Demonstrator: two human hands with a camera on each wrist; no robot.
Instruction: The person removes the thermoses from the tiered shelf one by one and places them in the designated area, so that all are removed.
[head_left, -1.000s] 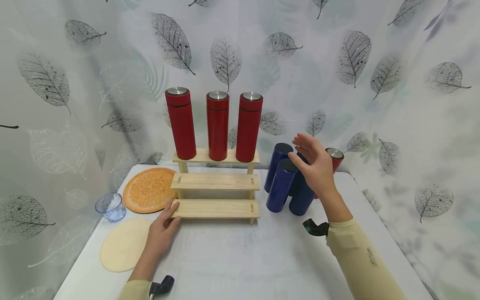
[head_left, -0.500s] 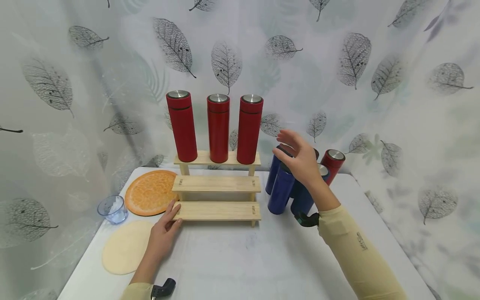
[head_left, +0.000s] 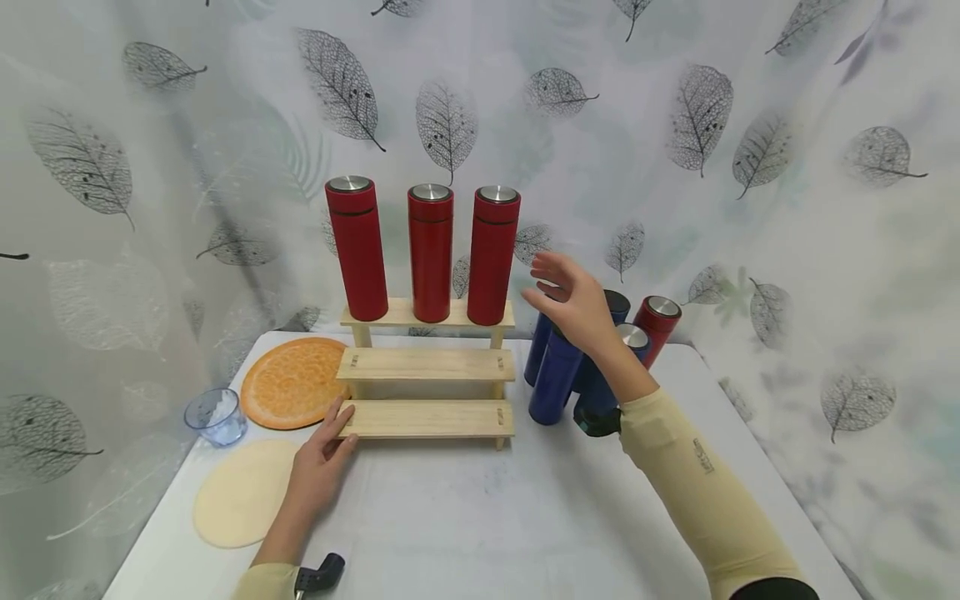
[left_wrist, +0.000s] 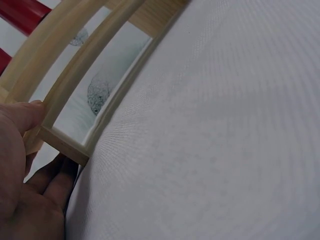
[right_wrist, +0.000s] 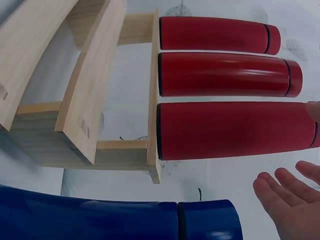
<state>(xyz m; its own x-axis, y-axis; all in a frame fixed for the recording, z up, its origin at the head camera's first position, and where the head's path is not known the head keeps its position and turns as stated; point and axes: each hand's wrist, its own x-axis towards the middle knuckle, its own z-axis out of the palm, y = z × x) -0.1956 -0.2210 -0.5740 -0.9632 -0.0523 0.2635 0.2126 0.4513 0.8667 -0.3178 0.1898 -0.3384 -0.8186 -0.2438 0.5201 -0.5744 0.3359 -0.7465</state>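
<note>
A three-step wooden rack (head_left: 427,417) stands mid-table. On its top step three red thermos flasks, left (head_left: 358,250), middle (head_left: 431,254) and right (head_left: 492,258), stand upright with silver lids. My left hand (head_left: 318,471) holds the left end of the bottom step, with its thumb (left_wrist: 31,114) against the wood and fingers round the side. My right hand (head_left: 573,308) hovers with fingers spread and nothing in it, above a blue thermos flask (head_left: 553,383) and right of the right red flask. In the right wrist view its fingers (right_wrist: 285,192) are apart from that flask.
Several blue flasks, one with a silver lid (head_left: 633,336), cluster right of the rack, partly hidden by my arm. Another red flask (head_left: 658,325) stands behind them. On the left are an orange round mat (head_left: 288,383), a cream disc (head_left: 243,496) and a blue glass (head_left: 217,417).
My right hand has moved left from over the blue flasks toward the right red flask, still holding nothing. The left hand stays on the rack. The flasks have not moved.
</note>
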